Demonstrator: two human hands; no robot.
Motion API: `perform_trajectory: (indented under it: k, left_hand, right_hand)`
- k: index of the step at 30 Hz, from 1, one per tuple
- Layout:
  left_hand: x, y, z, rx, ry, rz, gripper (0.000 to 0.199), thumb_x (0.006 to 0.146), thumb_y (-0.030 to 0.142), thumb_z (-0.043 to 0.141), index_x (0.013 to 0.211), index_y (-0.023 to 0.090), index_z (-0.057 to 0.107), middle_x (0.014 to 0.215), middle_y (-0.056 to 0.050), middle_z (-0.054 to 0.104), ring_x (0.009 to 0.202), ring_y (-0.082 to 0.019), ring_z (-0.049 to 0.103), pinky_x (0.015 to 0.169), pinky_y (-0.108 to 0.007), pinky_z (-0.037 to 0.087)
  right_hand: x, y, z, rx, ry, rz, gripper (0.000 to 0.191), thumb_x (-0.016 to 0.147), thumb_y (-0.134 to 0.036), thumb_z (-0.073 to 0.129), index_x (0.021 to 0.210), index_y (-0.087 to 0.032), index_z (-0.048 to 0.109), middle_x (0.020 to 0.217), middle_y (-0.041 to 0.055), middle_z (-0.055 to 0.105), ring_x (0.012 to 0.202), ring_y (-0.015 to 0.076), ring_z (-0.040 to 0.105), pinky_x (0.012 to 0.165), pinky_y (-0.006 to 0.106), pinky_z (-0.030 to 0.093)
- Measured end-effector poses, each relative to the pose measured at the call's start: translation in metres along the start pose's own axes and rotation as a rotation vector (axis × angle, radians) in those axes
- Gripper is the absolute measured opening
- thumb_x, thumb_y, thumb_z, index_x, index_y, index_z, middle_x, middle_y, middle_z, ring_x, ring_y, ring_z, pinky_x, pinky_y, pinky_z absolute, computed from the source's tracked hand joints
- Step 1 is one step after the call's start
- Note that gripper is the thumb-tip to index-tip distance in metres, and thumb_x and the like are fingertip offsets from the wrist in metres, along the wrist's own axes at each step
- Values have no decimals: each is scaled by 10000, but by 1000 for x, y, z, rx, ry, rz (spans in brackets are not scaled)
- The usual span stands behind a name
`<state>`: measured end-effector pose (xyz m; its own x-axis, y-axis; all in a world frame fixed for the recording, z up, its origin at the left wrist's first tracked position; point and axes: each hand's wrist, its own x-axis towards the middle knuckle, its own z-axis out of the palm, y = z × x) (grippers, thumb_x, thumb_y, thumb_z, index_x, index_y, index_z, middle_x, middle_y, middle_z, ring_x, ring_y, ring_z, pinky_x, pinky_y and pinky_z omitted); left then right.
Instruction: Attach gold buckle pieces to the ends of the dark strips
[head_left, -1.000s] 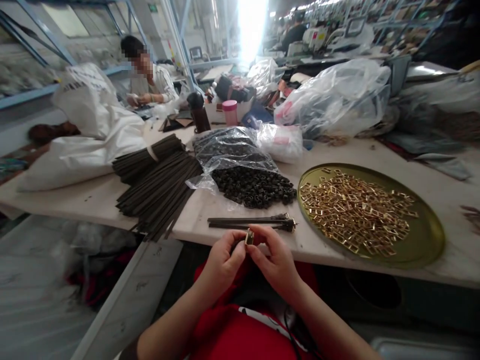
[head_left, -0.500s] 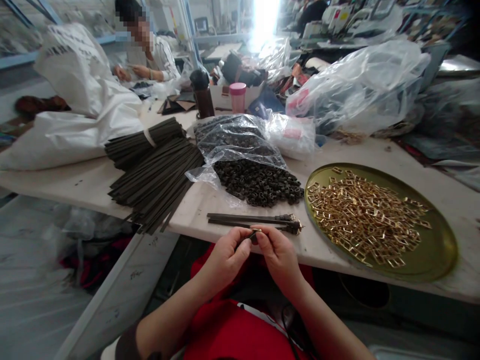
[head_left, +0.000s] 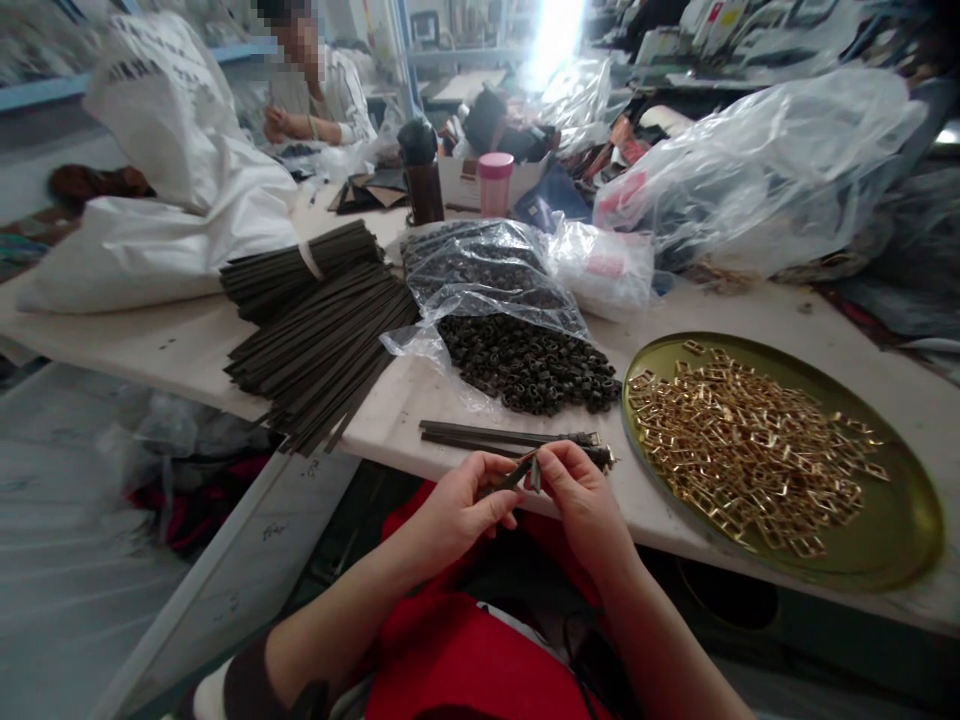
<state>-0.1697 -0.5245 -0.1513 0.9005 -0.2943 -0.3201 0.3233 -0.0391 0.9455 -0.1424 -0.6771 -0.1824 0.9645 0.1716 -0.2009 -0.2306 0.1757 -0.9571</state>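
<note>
A narrow dark strap [head_left: 519, 472] is stretched between my two hands at the front edge of the table. My left hand [head_left: 465, 508] pinches it between thumb and fingers. At its folded end, my right hand [head_left: 581, 490] grips the strap with thumb and forefinger; whether a buckle is in the fold, I cannot make out. Just beyond my hands lie a few dark straps with buckles [head_left: 502, 434] at their right ends. To the right, a round gold tray [head_left: 904, 530] bears a heap of gold buckles [head_left: 750, 450]. Small dark loops [head_left: 529, 370] spill from a clear plastic bag [head_left: 480, 262].
A bundle of dark strips [head_left: 319, 345] lies fanned out on the left, near a white sack [head_left: 172, 215]. Behind stand a dark bottle [head_left: 421, 175] and a pink-lidded jar [head_left: 495, 185]. Plastic bags [head_left: 765, 180] fill the back right. Another person [head_left: 322, 110] sits across the table.
My hands have drawn slightly apart, so more of the strap and its folded end show. The view has shifted a little. The other person's hands have come closer together.
</note>
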Motion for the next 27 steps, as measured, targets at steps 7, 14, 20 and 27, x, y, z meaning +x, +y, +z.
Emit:
perform_trajectory:
  k: [7,14,20,27]
  left_hand:
    - [1,-11,1,66,89,38,258,831,299,510,1037,145,487,710,9,571,566,-86,526,512,-202,396]
    - [-4,-8,8,196,153,169,321,864,254,448,1177,197,407,732,26,591,613,-96,533,579,-214,413]
    - [-11,-3,13,388,270,251,176,853,212,438,1025,185,464,796,4,601,727,-126,560,680,-242,428]
    - [-12,0,6,553,273,365,115,845,194,449,915,182,540,868,-19,595,822,-141,544,761,-259,422]
  right_hand:
    - [-6,-1,4,-55,-99,5,246,758,-406,610,721,-168,560,649,-24,553,612,108,490,598,235,400]
    - [-12,-3,8,-235,-82,-276,165,818,-328,555,736,-185,544,734,-2,537,675,128,515,623,258,427]
    - [-26,-5,9,-657,105,-791,52,836,-165,519,827,-204,552,832,30,559,799,155,541,705,294,459]
    - [-27,-2,9,-741,124,-897,70,842,-139,508,853,-206,526,849,34,552,798,148,537,709,289,472]
